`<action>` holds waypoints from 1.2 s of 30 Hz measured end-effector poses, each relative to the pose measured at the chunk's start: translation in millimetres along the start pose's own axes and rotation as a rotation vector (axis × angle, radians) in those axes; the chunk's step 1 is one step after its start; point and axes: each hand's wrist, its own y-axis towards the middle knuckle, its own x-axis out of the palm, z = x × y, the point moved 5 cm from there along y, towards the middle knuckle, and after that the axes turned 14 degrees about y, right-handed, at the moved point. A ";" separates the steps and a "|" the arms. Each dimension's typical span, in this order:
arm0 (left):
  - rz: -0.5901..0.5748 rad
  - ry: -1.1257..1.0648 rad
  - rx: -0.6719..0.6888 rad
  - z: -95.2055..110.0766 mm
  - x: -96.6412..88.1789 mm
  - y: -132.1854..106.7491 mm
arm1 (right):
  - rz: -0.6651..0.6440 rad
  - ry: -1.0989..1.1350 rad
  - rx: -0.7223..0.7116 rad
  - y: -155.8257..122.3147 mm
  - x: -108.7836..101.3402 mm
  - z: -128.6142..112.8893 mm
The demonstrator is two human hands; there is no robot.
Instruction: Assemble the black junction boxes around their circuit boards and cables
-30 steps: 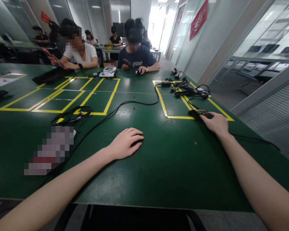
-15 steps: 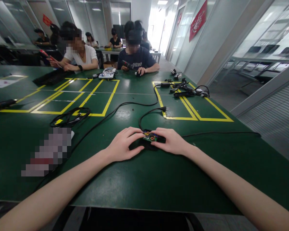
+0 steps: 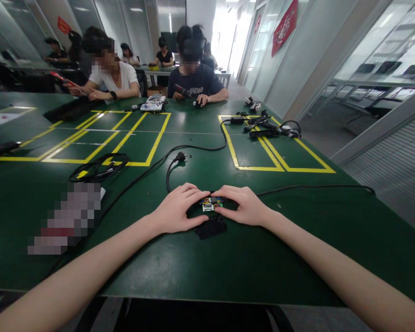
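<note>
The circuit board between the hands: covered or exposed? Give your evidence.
Exposed: no cover lies over the visible part of the circuit board; its copper-coloured rings show between the left hand and right hand.

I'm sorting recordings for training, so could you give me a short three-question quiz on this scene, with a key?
1. Which is nearer the right hand: (a) the plug or (b) the board?
2. True or false: the board lies between the right hand and the left hand.
3. What colour is the tape on the table?

Key: 1. b; 2. True; 3. Yellow.
</note>
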 end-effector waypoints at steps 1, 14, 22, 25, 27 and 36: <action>-0.003 0.005 -0.006 -0.7 0.3 -0.1 | 0.021 0.012 -0.001 0.3 -1.2 -0.4; -0.018 0.085 -0.051 -6.4 6.8 -0.7 | 0.014 -0.117 -0.005 2.8 1.0 2.6; 0.160 0.053 -0.099 -7.3 -4.8 -1.0 | -0.029 -0.071 -0.045 3.9 4.3 -3.8; 0.148 0.066 -0.107 -9.4 -3.3 -1.0 | -0.029 -0.011 -0.032 4.1 5.4 -2.4; 0.112 0.076 -0.105 -11.1 0.2 -0.8 | -0.027 0.015 -0.028 3.8 4.3 -0.8; 0.065 0.093 -0.103 -11.8 3.5 -1.3 | 0.022 0.033 -0.037 2.0 5.2 5.0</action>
